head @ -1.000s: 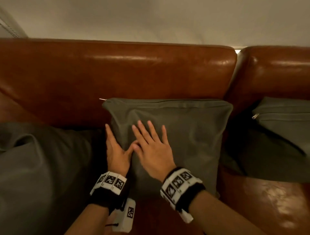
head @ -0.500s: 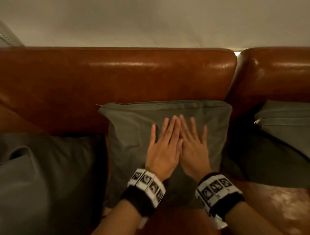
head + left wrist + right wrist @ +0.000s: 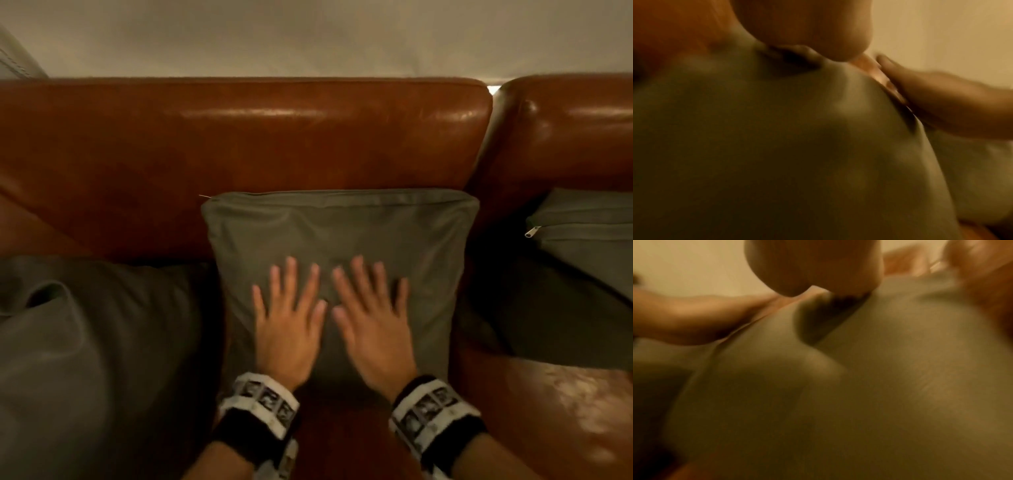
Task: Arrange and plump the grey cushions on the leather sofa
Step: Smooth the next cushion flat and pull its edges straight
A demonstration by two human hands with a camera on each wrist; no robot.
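Observation:
A grey cushion (image 3: 342,236) stands upright against the back of the brown leather sofa (image 3: 239,137), zip edge on top. Both my hands lie flat on its front, side by side with fingers spread. The left hand (image 3: 287,308) presses the lower middle and the right hand (image 3: 373,308) sits just to its right, thumbs nearly touching. Both wrist views are blurred; they show grey cushion fabric (image 3: 777,146) (image 3: 859,386) filling the frame, with the other hand at the edge.
A second grey cushion (image 3: 85,342) lies slumped on the seat at the left. A third grey cushion (image 3: 582,246) with a visible zip pull leans in the sofa's corner at the right. Bare leather seat (image 3: 548,411) shows at the lower right. A pale wall is behind.
My hands slid from the cushion's left side to its upper middle, then came down and apart; the fingers are now spread. The cushion stands straighter against the backrest.

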